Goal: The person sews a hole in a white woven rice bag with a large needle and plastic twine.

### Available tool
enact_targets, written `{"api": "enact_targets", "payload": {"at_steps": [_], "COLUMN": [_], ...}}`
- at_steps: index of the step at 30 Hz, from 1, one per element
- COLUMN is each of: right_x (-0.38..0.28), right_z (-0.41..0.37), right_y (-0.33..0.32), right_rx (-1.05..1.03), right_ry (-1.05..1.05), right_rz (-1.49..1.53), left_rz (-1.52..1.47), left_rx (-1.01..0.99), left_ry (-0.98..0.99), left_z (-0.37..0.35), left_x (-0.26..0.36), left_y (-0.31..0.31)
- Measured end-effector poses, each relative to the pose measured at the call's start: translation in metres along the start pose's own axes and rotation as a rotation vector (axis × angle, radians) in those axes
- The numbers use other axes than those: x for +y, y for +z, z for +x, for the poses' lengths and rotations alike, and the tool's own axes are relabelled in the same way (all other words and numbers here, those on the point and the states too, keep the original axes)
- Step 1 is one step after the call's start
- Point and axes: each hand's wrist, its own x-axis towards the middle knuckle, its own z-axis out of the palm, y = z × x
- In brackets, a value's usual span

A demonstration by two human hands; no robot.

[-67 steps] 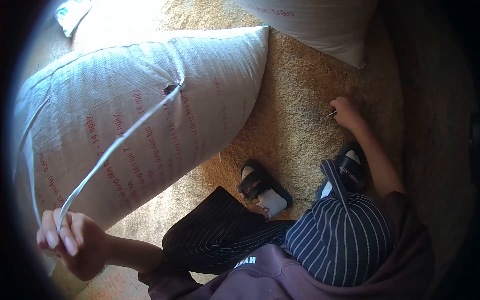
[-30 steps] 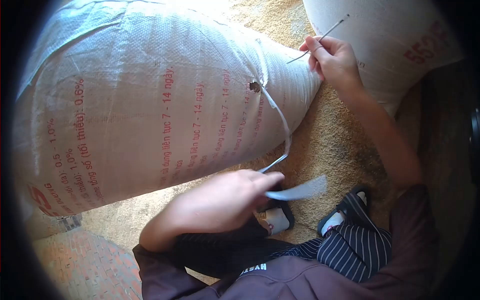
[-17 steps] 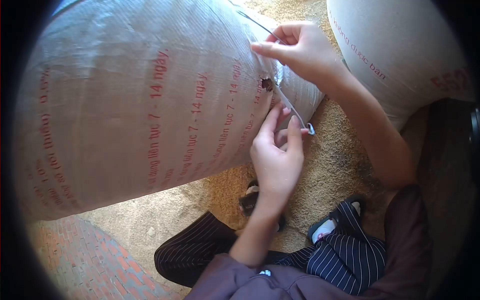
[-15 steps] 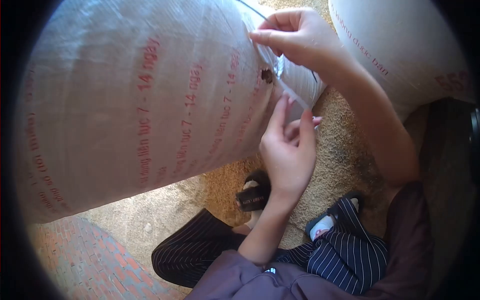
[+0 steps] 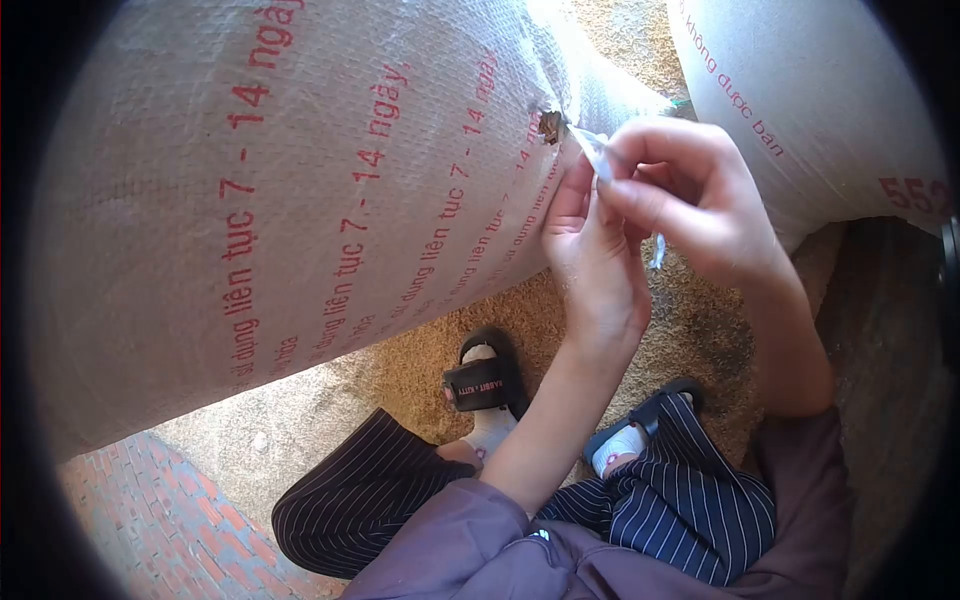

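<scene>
Woven white plastic sack (image 5: 300, 200), full, lying on its side across upper left and centre, red print along it. Second sack (image 5: 810, 110) of the same weave at upper right, red print too, a band of floor showing between the two. Tan husk floor (image 5: 700, 330) under both sacks and under the feet. Red brick paving (image 5: 150, 510) at lower left, bordering the husk. Dark pinstripe trousers (image 5: 690, 500) at the bottom, knees bent, a brownish-purple top (image 5: 470, 540) at the lower edge. Black sandals (image 5: 483, 378) over white socks, planted on the husk below the big sack.

Right hand (image 5: 690, 205) in from the right, raised at the sack's right end, thumb and forefinger pinching a thin whitish strip (image 5: 590, 148) just beside the sack wall, other fingers curled loosely. Left hand (image 5: 597, 275) up from below, back to the camera, fingers together and pointing upward, side of the hand against the sack, fingertips up at the strip just under the right hand's pinch; hold on the strip hidden, cannot tell. Hands touching or nearly so.

Strip coming out of a small dark ragged hole (image 5: 549, 126) in the sack near its right end, short run to the pinch, loose tail hanging below the right hand. Hole just above the left fingertips.
</scene>
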Motion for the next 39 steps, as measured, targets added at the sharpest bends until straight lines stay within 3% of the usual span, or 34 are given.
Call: {"api": "enact_targets", "payload": {"at_steps": [2,3,5,6,9,10,14,17,23,25,27,29,31,33,35,37,39], "right_x": [-0.002,-0.003,-0.004,0.000,0.002,0.000,-0.001,0.005,-0.006,0.001,0.006,0.010,0.015,0.005,-0.011,-0.011,-0.004], "right_z": [-0.003,-0.004,-0.006,-0.005,0.000,-0.002,-0.004,-0.001,0.000,0.002,0.012,0.014,0.021,0.023,0.020,0.031,0.054], "right_y": [0.006,0.012,0.023,0.028,0.025,0.022,0.013,0.010,0.001,0.002,0.006,0.008,0.012,0.003,-0.011,-0.008,-0.022], "right_rx": [0.032,0.028,0.157,0.210,0.301,0.282,0.115,0.123,0.211,0.244,0.373,0.361,0.416,0.392,0.146,0.207,0.251], "right_ry": [-0.169,-0.168,-0.389,-0.472,-0.569,-0.498,-0.311,-0.475,-0.452,-0.373,-0.362,-0.287,-0.395,-0.388,-0.073,-0.030,0.250], "right_rz": [-0.318,-0.320,-0.623,-0.660,-0.647,-0.672,-0.575,-0.689,-0.618,-0.591,-0.467,-0.483,-0.138,-0.052,0.233,0.258,0.670], "left_rz": [0.047,-0.066,-0.114,-0.044,0.026,-0.139,-0.053,0.086,0.106,0.153,0.164,0.056,-0.028,-0.120,-0.141,-0.156,0.032], "left_rx": [-0.117,-0.100,-0.168,-0.059,-0.134,0.007,-0.124,0.001,0.103,0.099,0.106,0.156,0.153,0.152,0.031,0.043,0.036], "left_ry": [0.037,0.029,0.058,0.011,-0.040,-0.151,-0.074,-0.022,-0.075,0.034,0.034,0.007,-0.023,-0.055,-0.033,-0.043,-0.025], "left_z": [0.005,0.003,0.004,0.003,-0.001,-0.005,0.003,0.004,0.010,0.007,0.006,0.007,0.006,0.007,0.010,0.010,0.008], "left_x": [-0.004,-0.006,-0.007,-0.005,0.020,0.029,0.026,0.023,0.019,0.016,0.014,0.012,0.012,0.010,0.007,0.005,0.010], "left_y": [-0.011,-0.011,-0.011,-0.012,-0.005,0.009,0.005,0.013,0.018,0.020,0.020,0.024,0.025,0.022,0.014,0.012,0.006]}}
